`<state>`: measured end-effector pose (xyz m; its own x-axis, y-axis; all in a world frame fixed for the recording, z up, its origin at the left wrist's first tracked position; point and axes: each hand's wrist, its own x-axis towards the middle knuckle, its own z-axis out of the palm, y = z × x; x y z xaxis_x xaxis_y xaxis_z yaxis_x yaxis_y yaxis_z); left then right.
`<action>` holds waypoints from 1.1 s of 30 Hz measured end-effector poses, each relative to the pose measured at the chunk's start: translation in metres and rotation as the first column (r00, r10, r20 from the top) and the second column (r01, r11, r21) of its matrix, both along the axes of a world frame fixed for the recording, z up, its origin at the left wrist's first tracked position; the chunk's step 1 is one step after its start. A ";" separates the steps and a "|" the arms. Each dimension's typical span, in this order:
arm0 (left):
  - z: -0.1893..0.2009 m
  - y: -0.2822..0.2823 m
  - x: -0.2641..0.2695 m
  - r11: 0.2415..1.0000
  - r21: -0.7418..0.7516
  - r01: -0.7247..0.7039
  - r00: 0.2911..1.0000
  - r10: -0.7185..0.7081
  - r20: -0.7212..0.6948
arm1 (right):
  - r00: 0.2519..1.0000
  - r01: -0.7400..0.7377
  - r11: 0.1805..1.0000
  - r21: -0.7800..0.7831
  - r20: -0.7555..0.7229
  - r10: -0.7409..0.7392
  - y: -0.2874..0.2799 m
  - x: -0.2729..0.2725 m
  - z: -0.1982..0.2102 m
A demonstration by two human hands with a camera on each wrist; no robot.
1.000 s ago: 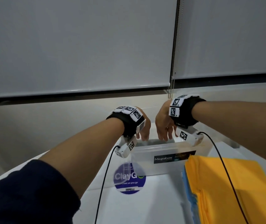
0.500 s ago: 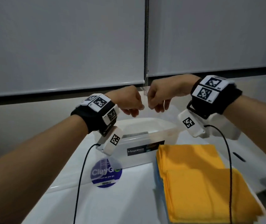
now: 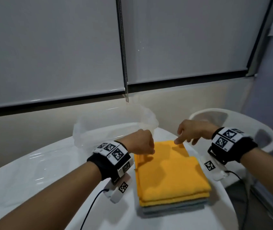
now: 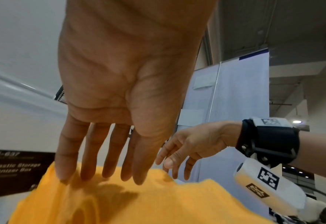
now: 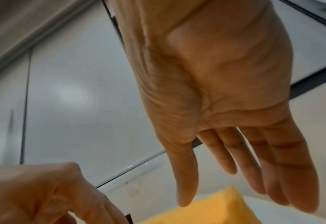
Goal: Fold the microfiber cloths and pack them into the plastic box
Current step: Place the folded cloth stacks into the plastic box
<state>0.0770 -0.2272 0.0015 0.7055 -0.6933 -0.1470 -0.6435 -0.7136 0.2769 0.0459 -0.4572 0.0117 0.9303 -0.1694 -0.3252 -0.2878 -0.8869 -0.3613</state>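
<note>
While both hands are open and hold nothing, left hand (image 3: 140, 143) fingertips touch the top orange cloth (image 3: 169, 171); right hand (image 3: 192, 131) hovers above its far corner. Pinch one layer only; plastic box (image 3: 114, 123) lies beyond.

Head view overlooks table; wrist views closely share the cloth stack (image 3: 169, 171).

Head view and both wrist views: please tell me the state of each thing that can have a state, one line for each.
left hand: open, fingers straight, tips at the far left corner of the top orange cloth.
right hand: open, holds nothing, above the far right corner.
orange cloths: folded, stacked on grey cloths.
grey cloths: folded, at the bottom of the stack.
plastic box: lid off, nothing visible inside.
white chair: unoccupied.
</note>
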 end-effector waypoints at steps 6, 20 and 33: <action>-0.029 -0.011 -0.001 0.982 0.186 0.021 0.999 -0.016 -0.027 | 0.975 0.185 0.966 0.181 -0.158 -0.157 -0.010 -0.012 -0.031; 0.002 -0.005 -0.007 0.994 0.110 -0.012 1.000 0.014 -0.013 | 0.991 0.024 0.760 0.650 0.082 -0.102 0.013 -0.016 0.022; 0.116 0.118 0.035 0.711 -0.607 -0.355 0.888 0.053 -0.457 | 0.922 -0.370 0.567 0.736 0.367 0.125 0.095 0.042 0.154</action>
<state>0.1120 -0.1095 0.1171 0.8292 -0.5590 0.0025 -0.2369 -0.3473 0.9073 0.0882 -0.3618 0.1655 0.9580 0.2850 0.0313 0.1043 -0.2449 -0.9639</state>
